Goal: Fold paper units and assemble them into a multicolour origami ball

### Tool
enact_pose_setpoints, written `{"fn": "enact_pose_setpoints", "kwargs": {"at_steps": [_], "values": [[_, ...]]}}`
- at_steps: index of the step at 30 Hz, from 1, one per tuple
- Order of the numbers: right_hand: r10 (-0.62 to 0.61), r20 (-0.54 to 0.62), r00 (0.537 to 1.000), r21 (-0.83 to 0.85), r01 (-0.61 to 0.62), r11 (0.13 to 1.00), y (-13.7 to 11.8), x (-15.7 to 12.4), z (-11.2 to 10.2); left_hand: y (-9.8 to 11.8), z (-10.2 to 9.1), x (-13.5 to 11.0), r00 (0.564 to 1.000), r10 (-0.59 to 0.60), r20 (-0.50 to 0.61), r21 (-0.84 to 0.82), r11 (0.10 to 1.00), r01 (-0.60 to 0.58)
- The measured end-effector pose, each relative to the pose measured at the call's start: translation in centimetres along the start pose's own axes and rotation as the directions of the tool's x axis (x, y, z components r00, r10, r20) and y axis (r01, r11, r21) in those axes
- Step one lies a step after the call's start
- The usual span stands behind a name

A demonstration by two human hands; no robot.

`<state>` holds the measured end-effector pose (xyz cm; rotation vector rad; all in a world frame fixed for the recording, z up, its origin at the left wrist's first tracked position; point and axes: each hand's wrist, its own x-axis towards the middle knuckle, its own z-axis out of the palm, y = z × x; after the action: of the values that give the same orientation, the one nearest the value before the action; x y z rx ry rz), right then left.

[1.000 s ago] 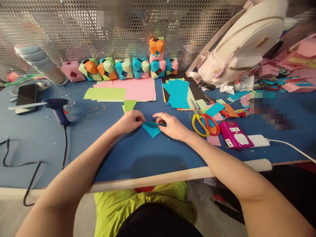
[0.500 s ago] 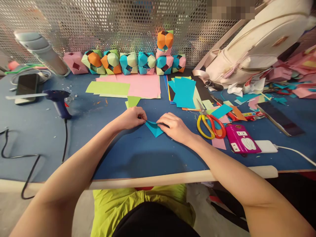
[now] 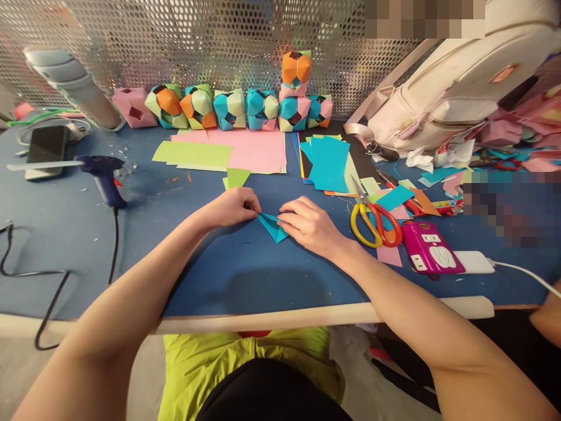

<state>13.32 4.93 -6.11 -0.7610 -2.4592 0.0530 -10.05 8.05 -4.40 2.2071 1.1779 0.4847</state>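
Between my hands is a small piece of blue paper point(image 3: 273, 228), folded to a point that faces me. My left hand point(image 3: 239, 207) pinches its left corner between thumb and fingertips. On the other side, my right hand point(image 3: 309, 222) grips the right corner, its fingers covering that end. The paper is held low over the blue table point(image 3: 197, 275). Just beyond my left hand lies a scrap of green paper point(image 3: 237, 178). Scissors point(image 3: 376, 224) with one yellow and one red handle rest to the right of my right hand.
Folded paper balls point(image 3: 229, 109) line the back against a perforated metal screen point(image 3: 175, 35). Pink sheets point(image 3: 258, 151) and blue sheets point(image 3: 329, 164) lie before them. A glue gun point(image 3: 103, 175) stands left; a magenta power adapter point(image 3: 432, 248) and white backpack point(image 3: 442, 93) are at right.
Both hands keep hold of the blue paper, with the right fingers shifted slightly. At the right edge, part of another person's arm has come into view, and a blurred patch covers the phone's place.
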Motion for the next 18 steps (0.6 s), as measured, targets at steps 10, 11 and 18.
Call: {"fn": "enact_pose_setpoints", "kwargs": {"at_steps": [10,11,18], "values": [[-0.208,0.008,0.978,0.052,0.207,0.977,0.8,-0.3,-0.1,0.1,-0.4,0.0,0.999,-0.002,0.035,-0.025,1.000,0.002],[-0.210,0.025,0.977,0.073,0.208,0.975,0.8,-0.4,-0.1,0.0,-0.4,0.0,0.999,0.001,0.038,-0.026,1.000,0.000],[-0.181,0.120,0.976,0.120,0.166,0.979,1.1,-0.7,-0.4,-0.1,-0.5,-0.1,0.999,0.004,0.050,-0.023,1.000,-0.003]]}}
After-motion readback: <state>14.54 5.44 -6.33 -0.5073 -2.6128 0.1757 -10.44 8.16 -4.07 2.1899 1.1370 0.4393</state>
